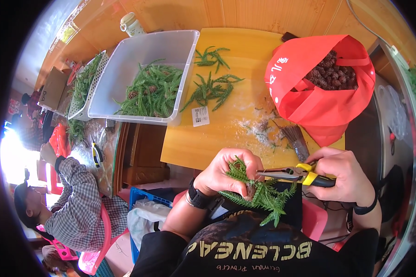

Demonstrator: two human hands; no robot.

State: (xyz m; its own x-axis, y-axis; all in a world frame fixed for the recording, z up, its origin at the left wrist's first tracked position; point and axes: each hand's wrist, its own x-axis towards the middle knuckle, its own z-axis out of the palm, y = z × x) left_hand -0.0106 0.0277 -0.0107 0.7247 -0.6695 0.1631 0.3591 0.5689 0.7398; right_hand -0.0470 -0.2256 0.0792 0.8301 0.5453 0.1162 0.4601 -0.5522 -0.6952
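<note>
My left hand (231, 173) is closed around a green artificial pine sprig (275, 198), held in front of my chest beyond the table's near edge. A small brown piece, perhaps a pine cone, shows between its fingers. My right hand (339, 177) grips yellow-and-black pliers (312, 177), their jaws pointing left. The tips of the jaws reach the sprig beside my left fingers; whether they pinch anything there I cannot tell. Two loose sprigs, a far sprig (211, 57) and a nearer sprig (212, 90), lie on the yellow table (198, 147).
A clear plastic bin (104, 99) holds sprigs and pine cones. At right stands a red bag (293, 104) of pine cones (333, 74), near a bundle of thin brown stems (295, 138) and white crumbs (259, 131). Another person (78, 203) sits at left, near other pliers (96, 153).
</note>
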